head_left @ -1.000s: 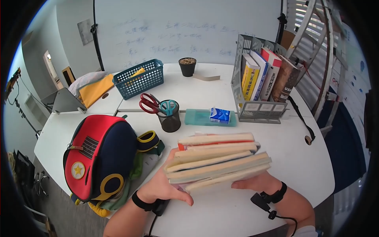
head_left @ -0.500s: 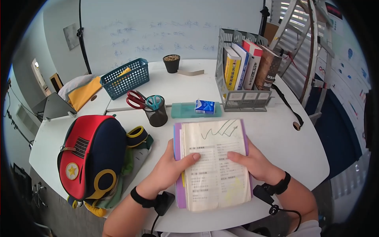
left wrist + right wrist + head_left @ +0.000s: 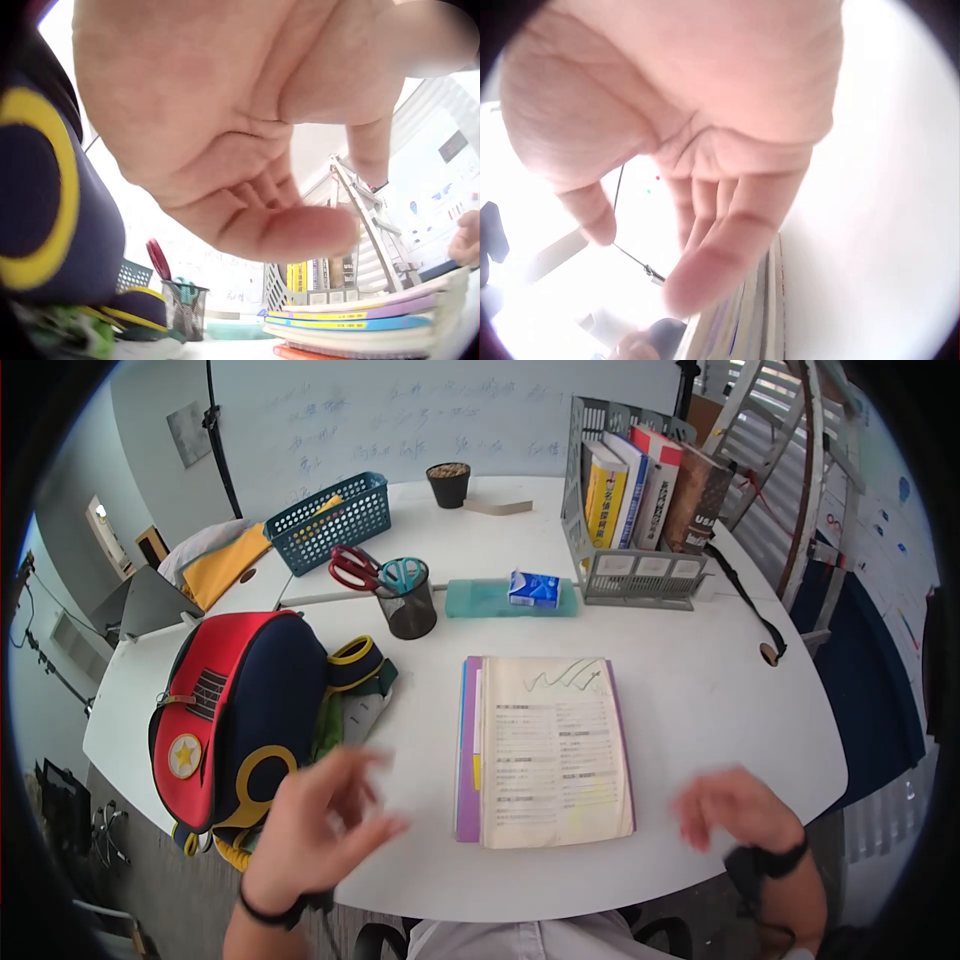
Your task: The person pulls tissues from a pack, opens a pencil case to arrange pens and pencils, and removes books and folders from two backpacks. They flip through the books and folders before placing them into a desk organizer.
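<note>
Cream-paged book stack (image 3: 557, 760) — oblong, scribbled top — on smooth white table (image 3: 710, 690).

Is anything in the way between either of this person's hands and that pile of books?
Nothing visible. Only white table shows between the pile of books and the right hand, or between it and the left hand; the red-and-navy bag is off to that hand's outer side.

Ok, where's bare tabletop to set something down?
Widest: right of the book stack, between file rack and table edge, though the right hand hovers there. A narrower strip lies between book stack and teal case. Crowded: the left, with backpack and mesh pen cup.
</note>
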The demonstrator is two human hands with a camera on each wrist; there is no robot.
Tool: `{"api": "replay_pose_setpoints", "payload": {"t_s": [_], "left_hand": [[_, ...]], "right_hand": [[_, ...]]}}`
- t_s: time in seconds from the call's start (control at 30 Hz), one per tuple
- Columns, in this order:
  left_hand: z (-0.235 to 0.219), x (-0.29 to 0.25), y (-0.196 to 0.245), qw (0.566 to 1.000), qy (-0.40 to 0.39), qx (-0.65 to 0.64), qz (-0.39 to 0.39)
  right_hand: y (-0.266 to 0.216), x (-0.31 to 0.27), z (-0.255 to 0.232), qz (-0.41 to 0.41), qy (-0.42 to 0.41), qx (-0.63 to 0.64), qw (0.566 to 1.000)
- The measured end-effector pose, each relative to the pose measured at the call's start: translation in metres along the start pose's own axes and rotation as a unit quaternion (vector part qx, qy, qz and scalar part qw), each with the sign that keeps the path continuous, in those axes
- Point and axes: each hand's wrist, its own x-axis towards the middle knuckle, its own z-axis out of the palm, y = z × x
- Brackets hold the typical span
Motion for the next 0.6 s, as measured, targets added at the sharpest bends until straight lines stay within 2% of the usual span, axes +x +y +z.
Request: {"api": "replay_pose_setpoints", "payload": {"t_s": [0.03,0.1,0.17,0.2,0.23,0.27,0.3,0.33,0.37,0.4,0.43,0.47,0.5,0.53,0.57,0.6], "left_hand": [[-0.015,-0.028,-0.005,0.998,-0.055,0.032,0.004],[-0.038,-0.069,-0.003,0.962,-0.26,-0.025,-0.082],[-0.031,-0.107,-0.017,0.936,-0.312,-0.012,-0.163],[-0.022,-0.113,-0.016,0.936,-0.31,-0.011,-0.166],[-0.009,-0.115,-0.012,0.904,-0.342,0.003,-0.257],[0.001,-0.121,-0.013,0.863,-0.368,0.016,-0.346],[0.016,-0.143,-0.033,0.865,-0.362,0.017,-0.347],[0.039,-0.176,-0.065,0.935,-0.244,0.178,-0.186],[0.059,-0.202,-0.09,0.939,-0.111,0.326,-0.014],[0.07,-0.214,-0.103,0.939,-0.107,0.326,-0.015],[0.079,-0.222,-0.111,0.953,-0.138,0.21,-0.168],[0.087,-0.229,-0.118,0.932,-0.164,0.085,-0.313],[0.093,-0.234,-0.121,0.932,-0.163,0.085,-0.312],[0.098,-0.236,-0.125,0.917,-0.183,0.099,-0.341],[0.104,-0.239,-0.129,0.899,-0.204,0.113,-0.371],[0.109,-0.245,-0.139,0.914,-0.168,0.091,-0.358]], "right_hand": [[0.017,-0.025,0.004,-0.004,-0.066,0.043,0.997],[0.028,-0.063,0.03,0.14,-0.125,0.081,0.979],[0.075,-0.083,0.043,0.229,-0.157,0.079,0.958],[0.105,-0.095,0.052,0.228,-0.16,0.079,0.957],[0.137,-0.104,0.061,0.256,-0.077,-0.045,0.963],[0.16,-0.112,0.069,0.276,0.009,-0.169,0.946],[0.176,-0.116,0.075,0.271,0.007,-0.172,0.947],[0.188,-0.119,0.079,0.279,0.049,-0.224,0.933],[0.193,-0.119,0.079,0.287,0.091,-0.274,0.913],[0.187,-0.117,0.086,0.264,0.154,-0.289,0.907],[0.187,-0.115,0.09,0.264,0.154,-0.291,0.907],[0.189,-0.114,0.093,0.27,0.161,-0.326,0.892],[0.194,-0.114,0.095,0.276,0.167,-0.359,0.876],[0.226,-0.122,0.092,0.275,0.169,-0.36,0.875],[0.278,-0.135,0.086,0.216,0.162,-0.355,0.895],[0.307,-0.137,0.08,0.157,0.15,-0.349,0.912]]}}
